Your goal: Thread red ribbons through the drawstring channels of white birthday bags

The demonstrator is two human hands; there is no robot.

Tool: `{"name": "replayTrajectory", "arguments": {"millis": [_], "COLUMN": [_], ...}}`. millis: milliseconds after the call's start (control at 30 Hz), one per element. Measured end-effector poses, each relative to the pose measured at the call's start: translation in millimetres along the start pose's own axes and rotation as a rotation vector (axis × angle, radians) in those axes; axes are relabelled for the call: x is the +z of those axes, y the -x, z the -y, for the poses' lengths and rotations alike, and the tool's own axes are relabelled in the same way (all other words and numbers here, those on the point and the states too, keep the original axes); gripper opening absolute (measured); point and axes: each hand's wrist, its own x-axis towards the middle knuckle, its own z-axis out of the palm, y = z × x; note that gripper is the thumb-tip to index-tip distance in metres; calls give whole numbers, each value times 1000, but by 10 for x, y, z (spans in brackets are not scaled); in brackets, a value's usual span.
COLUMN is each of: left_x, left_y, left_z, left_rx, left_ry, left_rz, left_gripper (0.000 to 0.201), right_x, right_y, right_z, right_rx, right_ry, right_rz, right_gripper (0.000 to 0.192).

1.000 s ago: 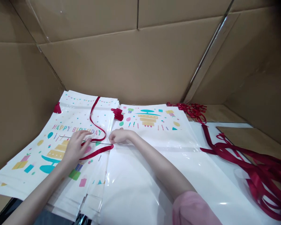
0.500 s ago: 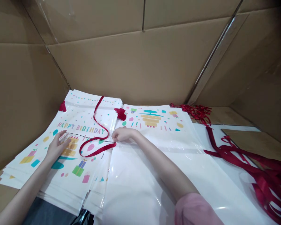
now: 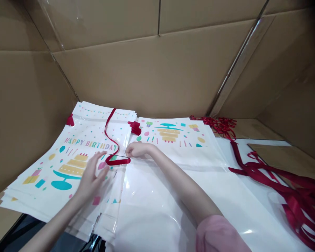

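Observation:
My right hand (image 3: 137, 149) is closed at the left edge of a white plastic bag (image 3: 168, 185) with an upside-down cake print; its fingertips hide the exact grip. A thin dark wire-like strand (image 3: 116, 155) runs between my two hands. My left hand (image 3: 91, 176), thumb and fingers apart, hovers over a stack of "HAPPY BIRTHDAY" bags (image 3: 49, 178), its fingertips at the strand's left end. A red ribbon (image 3: 109, 131) lies over the stack, bends back in a short fold, and ends just below my right hand.
Red ribbon bunches (image 3: 135, 127) stick out beside the stack. Loose red ribbons (image 3: 286, 185) lie at the right, with a tangled pile of red ribbon (image 3: 222, 126) behind. Tall cardboard walls (image 3: 152, 77) enclose the back and sides.
My left hand has moved right, towards my right hand. Less of the dark strand shows, and the ribbon's loop has shrunk into a small fold. My right hand has stayed in place.

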Motion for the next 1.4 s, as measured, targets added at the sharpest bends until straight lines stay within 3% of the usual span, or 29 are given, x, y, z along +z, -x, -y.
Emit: {"name": "replayTrajectory", "arguments": {"millis": [200,367,500,700,800,967,1133,1267,1400], "left_x": [414,497,516,675,731,749,736,606,393], "left_y": [232,289,246,137,118,121,111,59,-29], "left_z": [-486,-711,-789,-732,-704,-667,-565,-401,-286], "left_rx": [311,520,589,602,606,616,642,658,650], "left_ry": [-52,-112,-126,-155,-166,-161,-162,-158,-174], "left_rz": [343,564,617,646,663,686,676,704,755], "left_gripper": [46,38,36,48,51,53,54,53,53], "right_x": [29,39,38,40,-35,-161,-115,-73,-36], "right_y": [-18,-26,-32,-19,79,484,1069,1630,2237], "right_z": [-49,-26,-20,18,108,342,444,359,83], "right_rx": [-61,-42,-33,14,48,-10,-101,27,310], "right_ry": [-48,-11,11,64,105,151,123,132,134], "right_rz": [9,-5,-6,-29,-108,-347,-173,-256,-423], "right_gripper": [11,9,11,14,14,22,23,24,26]}}
